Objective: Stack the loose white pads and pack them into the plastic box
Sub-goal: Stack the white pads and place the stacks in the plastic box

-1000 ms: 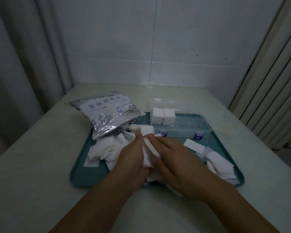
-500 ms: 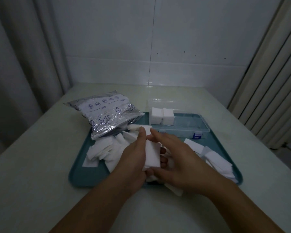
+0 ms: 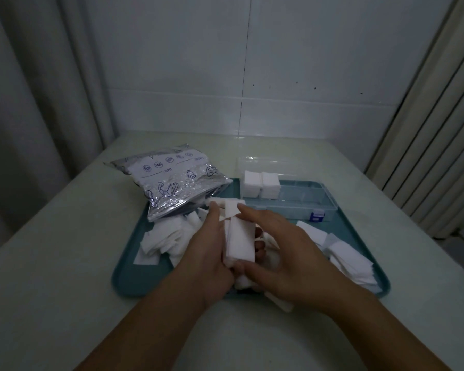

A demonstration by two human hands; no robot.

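My left hand [image 3: 208,253] and my right hand [image 3: 284,257] together hold a small stack of white pads [image 3: 240,241] on edge above the teal tray [image 3: 123,279]. My left hand grips its left side; my right thumb and fingers wrap its right side and near end. Loose white pads lie in a heap on the tray's left [image 3: 164,241] and another on its right [image 3: 351,263]. The clear plastic box [image 3: 303,202] sits open at the tray's back right, with two neat stacks of pads [image 3: 261,183] in its left end.
A silver zip bag [image 3: 172,183] with printed icons lies tilted on the tray's back left corner, pads spilling from its mouth. The tray sits on a pale table [image 3: 51,263]. Curtains hang at left and right, a tiled wall stands behind.
The stack between my hands has turned and risen a little, now showing its broad face. My right hand has shifted from on top of the pads to cupping their right side.
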